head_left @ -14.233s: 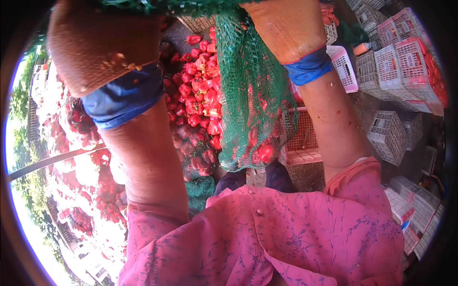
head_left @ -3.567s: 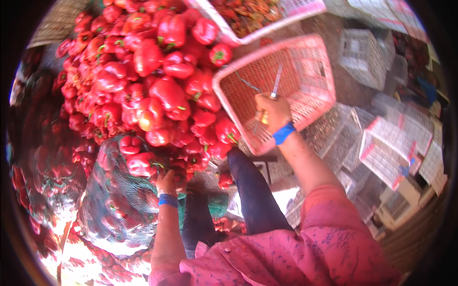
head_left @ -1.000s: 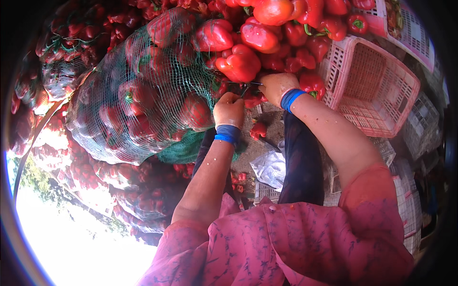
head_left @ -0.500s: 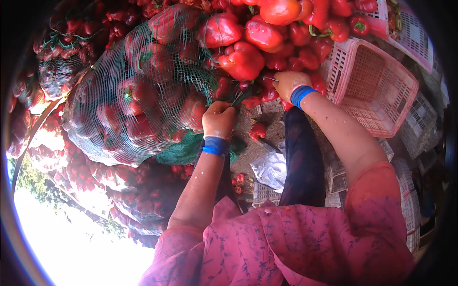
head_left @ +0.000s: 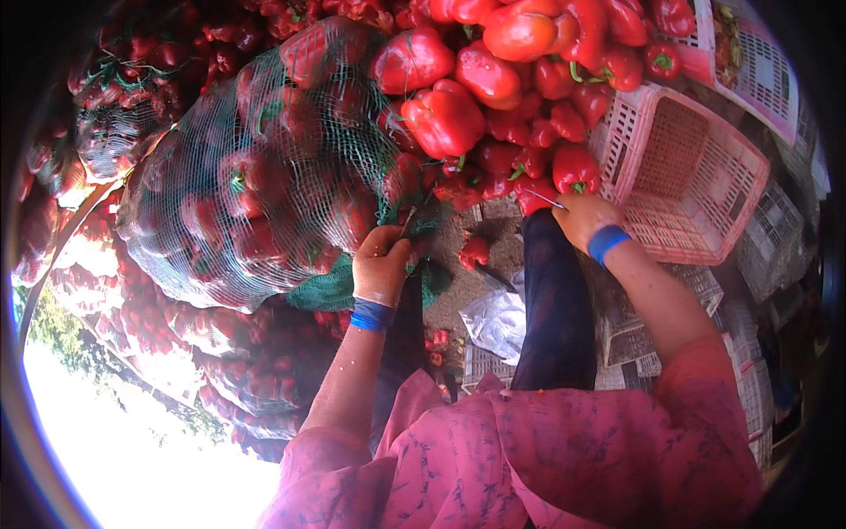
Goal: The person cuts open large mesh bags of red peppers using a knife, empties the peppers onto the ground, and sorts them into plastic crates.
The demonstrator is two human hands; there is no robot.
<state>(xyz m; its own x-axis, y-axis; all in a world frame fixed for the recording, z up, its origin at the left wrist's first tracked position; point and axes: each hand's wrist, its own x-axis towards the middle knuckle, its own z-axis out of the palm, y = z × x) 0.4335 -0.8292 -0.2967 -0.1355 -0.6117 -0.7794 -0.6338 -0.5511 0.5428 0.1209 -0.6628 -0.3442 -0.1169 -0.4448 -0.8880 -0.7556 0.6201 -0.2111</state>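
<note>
A big green net bag [head_left: 264, 167] full of red bell peppers lies on its side at the left. My left hand [head_left: 381, 264] is closed in a fist at the bag's near right edge. A thin, light sliver sticks up from its fingers, too small to name. On the right, my right hand [head_left: 589, 219] is closed round a thin metal tool [head_left: 545, 199], its slim end pointing left. Just above that hand sits a red bell pepper [head_left: 575, 170] with a green stem, at the lower edge of the loose pepper heap [head_left: 498, 75].
A pink plastic crate [head_left: 696, 181] lies tipped at the right, with more crates [head_left: 762, 75] behind it. On the ground between my legs are a single red pepper [head_left: 474, 253] and a crumpled silvery sheet [head_left: 495, 324]. Other filled net bags [head_left: 238, 370] lie at the left.
My right hand has drawn back from the heap, right and toward me, with the thin tool. My left hand has shifted slightly left and nearer. A pepper shows above the right hand.
</note>
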